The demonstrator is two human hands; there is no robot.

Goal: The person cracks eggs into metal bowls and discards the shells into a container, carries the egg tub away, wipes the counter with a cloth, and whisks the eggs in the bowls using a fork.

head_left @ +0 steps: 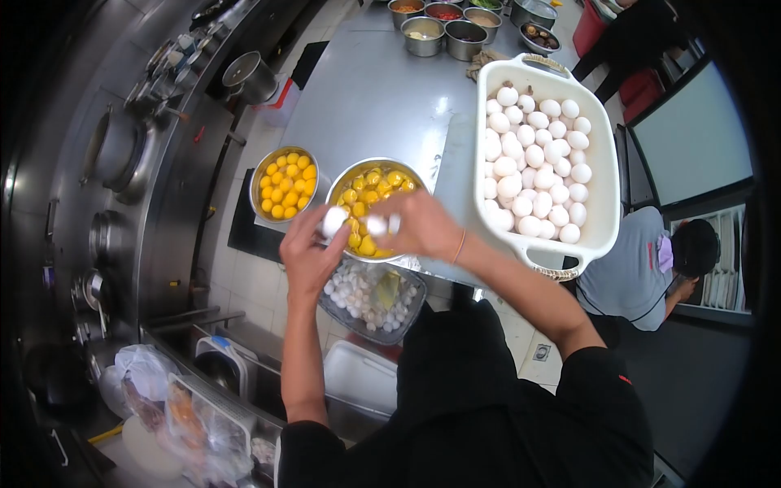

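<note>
Over a metal bowl (pixel 334 184) of yolks and egg white, my left hand (pixel 305 259) grips a rounded white eggshell (pixel 334 221) in its fingertips. Close beside it, my right hand (pixel 425 228) is smeared by motion, with a blurred white eggshell piece (pixel 377 225) at its fingers. Whether the shells still hold anything is not visible. Left of that bowl stands a second metal bowl (pixel 257 210) filled with round yolks (pixel 285 183). Below my hands, a grey tub (pixel 333 311) holds many empty white shells (pixel 358 297).
A large white basket (pixel 608 163) of whole white eggs (pixel 537 154) stands on the steel table (pixel 358 89) to the right. Several metal pots of ingredients (pixel 423 37) are at the far end. A person in grey (pixel 622 268) crouches at right beside an open drawer.
</note>
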